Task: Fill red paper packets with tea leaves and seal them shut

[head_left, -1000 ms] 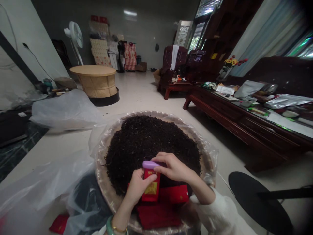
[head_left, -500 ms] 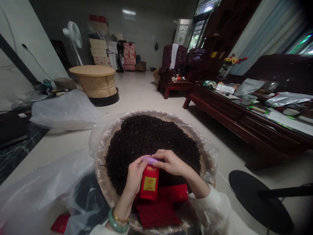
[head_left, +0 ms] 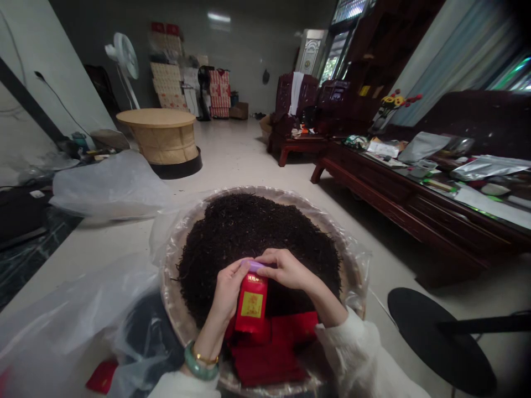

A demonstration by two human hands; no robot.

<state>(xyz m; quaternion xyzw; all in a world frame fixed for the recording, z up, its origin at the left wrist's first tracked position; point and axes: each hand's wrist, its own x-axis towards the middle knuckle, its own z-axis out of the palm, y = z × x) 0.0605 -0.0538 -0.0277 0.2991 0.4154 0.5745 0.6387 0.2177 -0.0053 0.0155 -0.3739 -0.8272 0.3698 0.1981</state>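
Note:
A wide round basket tray (head_left: 174,309), lined with clear plastic, holds a big heap of dark loose tea leaves (head_left: 253,232). Over its near edge my left hand (head_left: 226,290) grips a small red packet (head_left: 251,305) with a yellow label, held upright. My right hand (head_left: 282,270) is closed on a small purple scoop (head_left: 254,266) at the packet's mouth. More flat red packets (head_left: 269,362) lie stacked on the tray just below my hands. A green bangle sits on my left wrist.
Crumpled clear plastic sheets (head_left: 108,188) lie left of the tray. One red packet (head_left: 99,377) is on the floor at lower left. A black round stool (head_left: 440,348) stands at right, beside a long dark wooden table (head_left: 415,210) covered with bags. A round wooden drum table (head_left: 160,138) stands behind.
The red packet has been turned upright and lifted slightly. The purple scoop has moved from lying above the packet to sitting at its mouth, mostly hidden by my fingers.

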